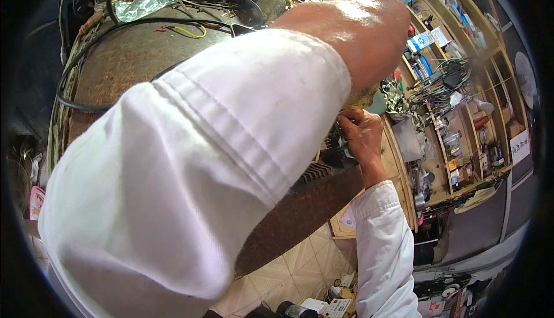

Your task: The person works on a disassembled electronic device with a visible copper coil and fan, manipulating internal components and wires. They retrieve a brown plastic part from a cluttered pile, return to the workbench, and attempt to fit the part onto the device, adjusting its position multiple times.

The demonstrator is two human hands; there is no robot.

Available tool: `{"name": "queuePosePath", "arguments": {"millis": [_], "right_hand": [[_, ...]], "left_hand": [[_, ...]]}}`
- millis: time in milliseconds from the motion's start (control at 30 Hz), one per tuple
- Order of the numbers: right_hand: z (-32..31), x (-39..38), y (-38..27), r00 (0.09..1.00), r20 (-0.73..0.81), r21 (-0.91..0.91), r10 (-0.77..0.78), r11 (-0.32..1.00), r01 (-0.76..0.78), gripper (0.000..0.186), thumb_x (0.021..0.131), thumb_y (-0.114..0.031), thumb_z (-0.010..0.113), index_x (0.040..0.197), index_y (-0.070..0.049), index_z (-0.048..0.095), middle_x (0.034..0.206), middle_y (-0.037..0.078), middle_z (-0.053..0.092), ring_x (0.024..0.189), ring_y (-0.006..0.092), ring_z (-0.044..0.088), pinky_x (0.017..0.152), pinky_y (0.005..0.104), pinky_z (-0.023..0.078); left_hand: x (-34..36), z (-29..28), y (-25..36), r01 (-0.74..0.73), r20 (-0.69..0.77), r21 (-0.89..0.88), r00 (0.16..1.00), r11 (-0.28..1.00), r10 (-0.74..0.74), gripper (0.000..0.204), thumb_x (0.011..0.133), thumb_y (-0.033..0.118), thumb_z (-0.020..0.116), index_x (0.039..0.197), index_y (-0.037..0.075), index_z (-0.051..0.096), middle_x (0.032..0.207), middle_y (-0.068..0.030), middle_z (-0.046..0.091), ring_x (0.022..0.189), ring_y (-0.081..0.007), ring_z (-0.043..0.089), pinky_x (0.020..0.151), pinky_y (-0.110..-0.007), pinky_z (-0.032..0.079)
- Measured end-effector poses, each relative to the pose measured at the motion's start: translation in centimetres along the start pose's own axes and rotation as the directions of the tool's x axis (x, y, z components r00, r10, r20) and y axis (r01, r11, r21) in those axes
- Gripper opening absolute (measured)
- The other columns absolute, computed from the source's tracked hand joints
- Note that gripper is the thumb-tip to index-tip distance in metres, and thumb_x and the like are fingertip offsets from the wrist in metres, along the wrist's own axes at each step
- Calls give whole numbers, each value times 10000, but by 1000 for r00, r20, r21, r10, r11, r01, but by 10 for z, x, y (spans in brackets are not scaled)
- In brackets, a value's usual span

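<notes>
My right hand comes up from the lower edge in a white sleeve. Its thumb and fingers are pinched together at the edge of a dark, finned device, and what they grip is too small or hidden to make out. My left arm, its white sleeve rolled up, crosses most of the picture and bends at the upper right. It covers much of the device, and my left hand is hidden behind it. A yellowish-brown patch shows just above my right hand; I cannot tell what it is.
The brown worktop holds a black cable, a yellow wire and a clear plastic bag. On the right, a wooden shelf is crowded with cables, small boxes and tools. Boxes lie on the tiled floor.
</notes>
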State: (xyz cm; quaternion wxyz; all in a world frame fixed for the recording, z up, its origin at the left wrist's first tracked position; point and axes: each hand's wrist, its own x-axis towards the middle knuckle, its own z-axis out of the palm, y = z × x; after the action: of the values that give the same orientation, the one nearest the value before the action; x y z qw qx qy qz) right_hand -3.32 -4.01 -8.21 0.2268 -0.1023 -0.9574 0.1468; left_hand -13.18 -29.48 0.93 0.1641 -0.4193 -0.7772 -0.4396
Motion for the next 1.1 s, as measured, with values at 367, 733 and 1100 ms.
{"name": "queuePosePath", "arguments": {"millis": [367,733,1100], "right_hand": [[3,2,5,1000,-9,30,17,999,-16,174,832,-121,730,925,17,782,782,125,756,714,161,711,692,329,540],[2,1,7,998,17,96,65,993,-66,157,849,-101,737,914,37,775,762,98,753,693,123,678,656,312,527],[-1,-1,-2,1000,1,26,24,999,-24,162,843,-104,730,899,40,780,744,102,750,684,115,674,644,301,520]], "left_hand": [[2,2,-4,-42,-18,19,999,999,42,232,918,109,683,1118,70,793,1138,-208,748,1021,-355,754,845,-456,612],[2,-1,-4,-18,-6,-18,1000,1000,18,229,894,128,703,1095,87,806,1106,-191,762,1003,-350,759,825,-465,619],[-17,-4,-6,-35,-120,-73,992,997,26,231,910,126,692,1110,94,804,1129,-167,764,1031,-333,757,839,-465,620]]}}
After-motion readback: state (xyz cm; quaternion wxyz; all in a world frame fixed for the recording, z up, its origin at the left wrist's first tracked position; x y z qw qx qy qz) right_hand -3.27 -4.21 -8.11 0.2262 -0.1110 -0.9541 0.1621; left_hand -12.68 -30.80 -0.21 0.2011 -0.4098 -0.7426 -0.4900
